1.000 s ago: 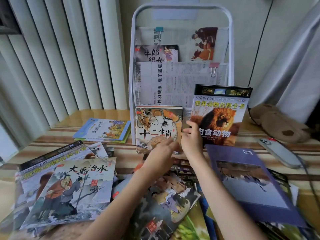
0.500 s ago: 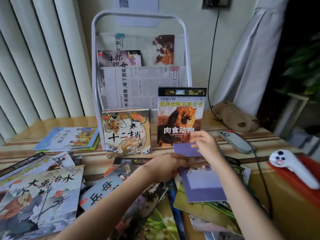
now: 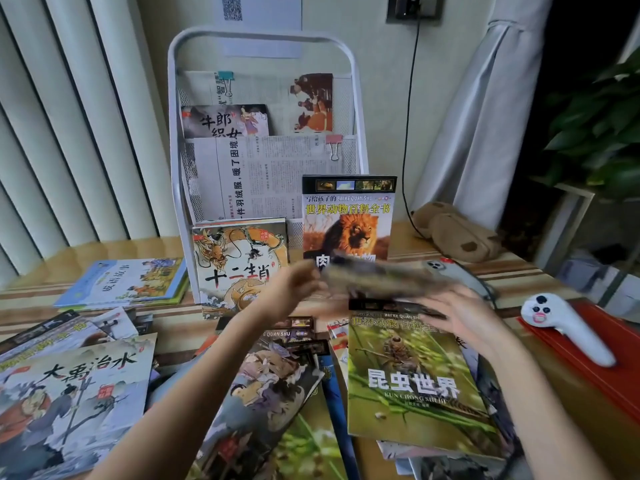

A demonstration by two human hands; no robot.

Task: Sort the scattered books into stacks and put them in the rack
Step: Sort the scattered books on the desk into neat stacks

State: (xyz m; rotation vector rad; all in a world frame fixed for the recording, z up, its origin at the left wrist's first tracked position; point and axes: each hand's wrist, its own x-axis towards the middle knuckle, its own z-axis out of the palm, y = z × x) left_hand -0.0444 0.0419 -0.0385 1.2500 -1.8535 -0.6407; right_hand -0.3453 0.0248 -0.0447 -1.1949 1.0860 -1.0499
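Note:
A white wire rack (image 3: 358, 98) stands at the back of the table, clipped newspapers in its upper tiers. In its bottom tier stand a dragon picture book (image 3: 242, 265) and a lion animal book (image 3: 348, 230). In front of the lion book a motion-blurred book (image 3: 377, 278) hangs flat above the table. My left hand (image 3: 294, 289) grips its left edge and my right hand (image 3: 460, 317) holds its right end. Below them a green insect book (image 3: 415, 386) tops a loose heap. More books lie scattered at the left, among them a large ink-painting one (image 3: 69, 393).
A blue book stack (image 3: 121, 282) lies left of the rack. A phone (image 3: 450, 271) on a cable, a brown plush pouch (image 3: 457, 230), and a white controller (image 3: 568, 327) on a red folder (image 3: 595, 368) sit on the right. A potted plant (image 3: 595, 126) stands beyond the table's right edge.
The purple book my right hand was lifting is gone from view. Both hands have risen and hold a blurred book level, uncovering the green insect book. The view has shifted a little.

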